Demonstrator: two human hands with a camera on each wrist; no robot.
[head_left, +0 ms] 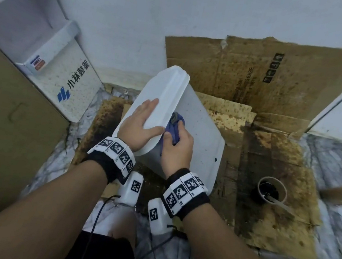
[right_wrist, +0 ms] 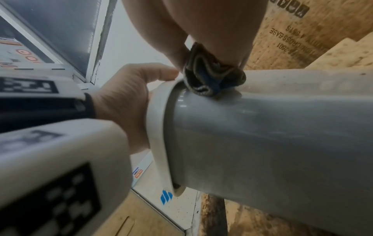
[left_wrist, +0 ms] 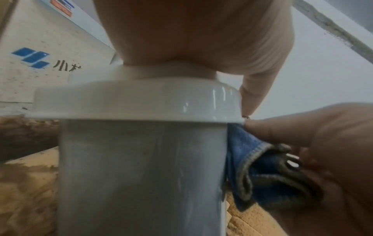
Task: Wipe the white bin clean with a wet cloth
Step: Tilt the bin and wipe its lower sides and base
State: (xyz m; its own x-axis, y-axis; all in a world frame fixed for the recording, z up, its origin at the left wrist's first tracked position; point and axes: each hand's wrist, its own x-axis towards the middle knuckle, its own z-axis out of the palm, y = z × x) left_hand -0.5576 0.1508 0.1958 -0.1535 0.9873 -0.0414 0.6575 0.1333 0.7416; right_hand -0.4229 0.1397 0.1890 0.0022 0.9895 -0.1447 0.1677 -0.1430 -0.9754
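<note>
The white bin [head_left: 199,139] leans tilted on stained cardboard, its lid [head_left: 168,90] facing up and to the left. My left hand [head_left: 143,119] lies flat on the lid with straight fingers, the thumb along the lid's near edge. My right hand [head_left: 176,149] grips a bunched blue cloth [head_left: 174,127] and presses it against the bin's side just under the lid rim. The left wrist view shows the cloth [left_wrist: 252,167] at the right of the bin body [left_wrist: 141,175]. In the right wrist view the cloth [right_wrist: 210,76] sits on the bin wall [right_wrist: 262,127], next to the rim.
Stained brown cardboard [head_left: 279,78] covers the floor and leans on the wall. A paper cup [head_left: 271,190] of dark liquid with a stick stands at the right. A white box with a blue logo [head_left: 72,87] and a brown carton [head_left: 4,130] stand on the left.
</note>
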